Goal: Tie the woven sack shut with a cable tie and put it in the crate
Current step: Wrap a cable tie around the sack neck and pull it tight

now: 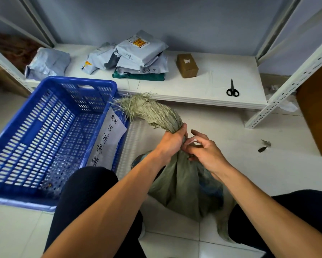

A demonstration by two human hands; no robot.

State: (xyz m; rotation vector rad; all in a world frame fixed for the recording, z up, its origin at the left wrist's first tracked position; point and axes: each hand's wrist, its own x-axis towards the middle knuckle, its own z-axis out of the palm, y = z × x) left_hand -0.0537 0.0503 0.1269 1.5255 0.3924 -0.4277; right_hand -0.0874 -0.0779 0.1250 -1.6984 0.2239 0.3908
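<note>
Fingers point(181, 130) of the left hand point(172, 144) were curled tight round the gathered neck of the woven sack point(178, 183), holding it bunched. Fingers point(197, 134) of the right hand point(206, 151), directly beside the left hand and touching the same neck, pinched a pale cable tie point(191, 141) against the fabric (index finger extended, the others bent). Whether the tie was looped fully round the neck could not be told, since both hands covered it.

Above the left fingers, the frayed mouth of the sack fanned out and leaned toward the crate point(82, 81). Below both hands, the body of the sack stood on the tiled floor point(268, 164), between the person's knees.

Left of the fingers, the blue slotted crate sat on the floor, just beside the sack. A paper label point(108, 135) with handwritten characters leaned against the crate wall nearest the left hand.

Beyond the fingers, a low white shelf point(193, 90) carried the following:
- black scissors point(232, 90), beyond the right hand;
- a small cardboard box point(187, 65), farther back;
- a heap of grey mailer bags point(141, 53), beyond the left hand.
</note>
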